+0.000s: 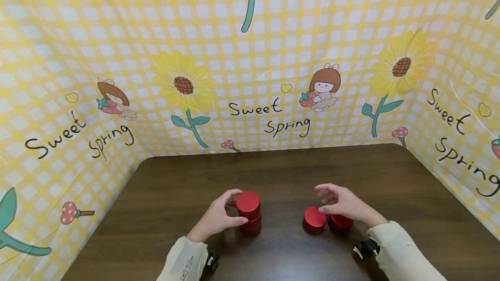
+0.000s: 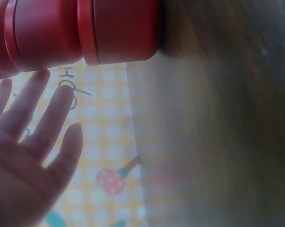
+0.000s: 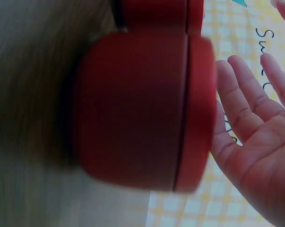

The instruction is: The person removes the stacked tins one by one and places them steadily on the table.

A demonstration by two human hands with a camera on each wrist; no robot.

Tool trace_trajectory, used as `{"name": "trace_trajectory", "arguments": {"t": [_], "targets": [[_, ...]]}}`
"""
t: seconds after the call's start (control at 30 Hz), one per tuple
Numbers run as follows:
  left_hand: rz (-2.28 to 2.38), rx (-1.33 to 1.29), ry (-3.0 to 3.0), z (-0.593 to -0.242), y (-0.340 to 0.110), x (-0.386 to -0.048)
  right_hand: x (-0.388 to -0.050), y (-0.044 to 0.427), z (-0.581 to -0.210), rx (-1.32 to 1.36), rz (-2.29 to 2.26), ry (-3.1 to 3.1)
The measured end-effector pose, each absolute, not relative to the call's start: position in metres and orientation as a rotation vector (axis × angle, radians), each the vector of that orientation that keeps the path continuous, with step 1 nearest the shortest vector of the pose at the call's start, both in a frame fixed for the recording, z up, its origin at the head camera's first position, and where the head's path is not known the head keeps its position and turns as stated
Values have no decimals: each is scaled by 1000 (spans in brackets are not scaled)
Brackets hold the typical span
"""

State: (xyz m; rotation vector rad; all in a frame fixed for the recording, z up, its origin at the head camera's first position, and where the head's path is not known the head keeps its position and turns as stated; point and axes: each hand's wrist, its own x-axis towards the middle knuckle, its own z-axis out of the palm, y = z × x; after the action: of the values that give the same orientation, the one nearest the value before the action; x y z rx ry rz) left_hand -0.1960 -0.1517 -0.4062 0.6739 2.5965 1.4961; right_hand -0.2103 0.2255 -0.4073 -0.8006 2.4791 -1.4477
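Several red tins stand in a stack (image 1: 248, 205) left of centre in the head view. My left hand (image 1: 216, 220) has its thumb against the stack's near side and its index finger behind the top tin. The left wrist view shows the stack (image 2: 47, 33) side-on, with the other fingers of the left hand (image 2: 33, 146) spread beside it. To the right, two red tins (image 1: 314, 220) (image 1: 341, 223) stand side by side. Over them is my right hand (image 1: 345, 205), fingers loosely bent, holding nothing; in the right wrist view its palm (image 3: 260, 127) faces the nearer tin (image 3: 133, 113).
The dark brown wooden table (image 1: 281, 172) has a yellow-and-white checked cloth (image 1: 258, 68) with flowers and lettering behind it and at both sides. Black straps with small devices (image 1: 366, 249) sit at both wrists, below light sleeves.
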Motion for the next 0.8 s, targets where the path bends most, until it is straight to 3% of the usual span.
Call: {"name": "trace_trajectory", "arguments": {"t": [0.8], "targets": [[1457,681,2543,-411,-157,-199,-222,165,-403,-892,-1431,2372]]}}
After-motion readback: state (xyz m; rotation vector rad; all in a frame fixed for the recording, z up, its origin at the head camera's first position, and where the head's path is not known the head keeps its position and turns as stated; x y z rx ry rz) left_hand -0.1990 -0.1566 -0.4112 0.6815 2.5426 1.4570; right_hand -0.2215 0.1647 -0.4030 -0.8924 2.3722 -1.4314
